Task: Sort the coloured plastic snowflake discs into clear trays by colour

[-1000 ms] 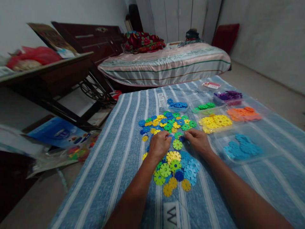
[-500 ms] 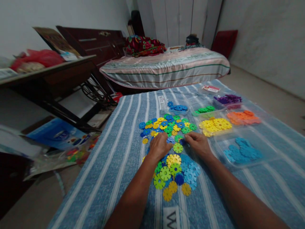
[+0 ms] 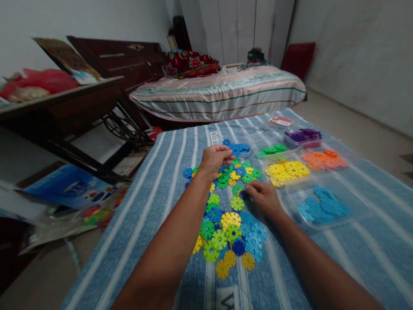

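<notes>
My left hand (image 3: 215, 161) is pinched closed over the near edge of the tub of blue notched discs (image 3: 240, 150). A blue disc appears to be at its fingertips, mostly hidden. Lower right, my right hand (image 3: 263, 197) rests on the cloth, thumb and finger closed on the edge of a dark blue notched disc (image 3: 243, 195). Between my hands lies a lime green disc (image 3: 237, 203). Mixed green, yellow and blue discs (image 3: 240, 171) spread beyond it. A nearer pile holds lime discs (image 3: 220, 239), light blue discs (image 3: 254, 237) and mustard discs (image 3: 248, 261).
Clear tubs to the right hold green discs (image 3: 273, 150), purple discs (image 3: 303, 135), yellow discs (image 3: 288, 172), orange discs (image 3: 325, 159) and light blue discs (image 3: 324, 206). A striped cloth (image 3: 145, 215) covers the surface. Behind stands a bed (image 3: 219, 97); a sewing table (image 3: 64, 97) is left.
My left hand has moved forward from the mixed discs to the blue tub. The blue disc beside its thumb no longer shows there. My right hand stays by the dark blue disc.
</notes>
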{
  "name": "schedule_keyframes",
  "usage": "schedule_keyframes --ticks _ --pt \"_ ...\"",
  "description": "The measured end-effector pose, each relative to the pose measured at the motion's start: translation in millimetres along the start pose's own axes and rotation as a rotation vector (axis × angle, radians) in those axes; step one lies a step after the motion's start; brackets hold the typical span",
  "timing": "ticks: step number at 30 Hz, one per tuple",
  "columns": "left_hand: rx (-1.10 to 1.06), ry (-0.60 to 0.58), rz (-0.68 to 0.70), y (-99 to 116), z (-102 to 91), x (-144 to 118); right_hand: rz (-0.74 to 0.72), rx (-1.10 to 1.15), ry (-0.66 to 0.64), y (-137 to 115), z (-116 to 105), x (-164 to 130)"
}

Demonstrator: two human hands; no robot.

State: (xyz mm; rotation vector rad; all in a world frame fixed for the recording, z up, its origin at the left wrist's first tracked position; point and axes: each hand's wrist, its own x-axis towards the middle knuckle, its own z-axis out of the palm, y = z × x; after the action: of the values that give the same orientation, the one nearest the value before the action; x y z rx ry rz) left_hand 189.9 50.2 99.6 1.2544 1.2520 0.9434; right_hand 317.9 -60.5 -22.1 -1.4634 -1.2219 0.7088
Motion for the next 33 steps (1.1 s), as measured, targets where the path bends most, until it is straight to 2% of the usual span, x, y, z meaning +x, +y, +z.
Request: schedule_keyframes --ticks 2,4,8,13,17,21,25,29,33 --pt "-0.054 0.022 0.016 10.5 5.6 8.6 0.004 0.009 -0.001 -0.1 -0.2 -0.2" --pt "0.035 0.037 0.019 11.4 3.6 9.6 0.008 0.009 -0.007 0.0 -0.3 -0.1" --pt "0.270 0.006 0.033 -8.8 -21.3 -6.9 0.017 0.001 -0.016 0.3 -0.9 0.8" --pt "0.527 -0.161 0.071 -38.2 -63.8 -40.1 0.008 0.012 -0.017 3.6 -2.0 0.6" --pt "0.756 -0.308 0.076 -48.1 -81.9 -65.8 0.006 0.005 -0.023 4.6 -3.3 -0.6" --pt "1.066 -0.423 0.139 -50.4 -84.1 -86.0 0.018 0.004 -0.034 2.8 -4.8 -1.2" --pt "1.309 -0.497 0.171 -50.9 -81.6 -94.5 0.023 0.007 -0.034 3.6 -5.1 -0.9" --pt "1.377 -0.537 0.121 -47.6 -77.8 -95.2 0.018 0.029 -0.020 5.5 -4.2 -0.2" --pt "1.365 -0.510 0.095 -44.6 -74.1 -94.7 0.023 0.044 -0.007 5.5 -3.1 -0.3"
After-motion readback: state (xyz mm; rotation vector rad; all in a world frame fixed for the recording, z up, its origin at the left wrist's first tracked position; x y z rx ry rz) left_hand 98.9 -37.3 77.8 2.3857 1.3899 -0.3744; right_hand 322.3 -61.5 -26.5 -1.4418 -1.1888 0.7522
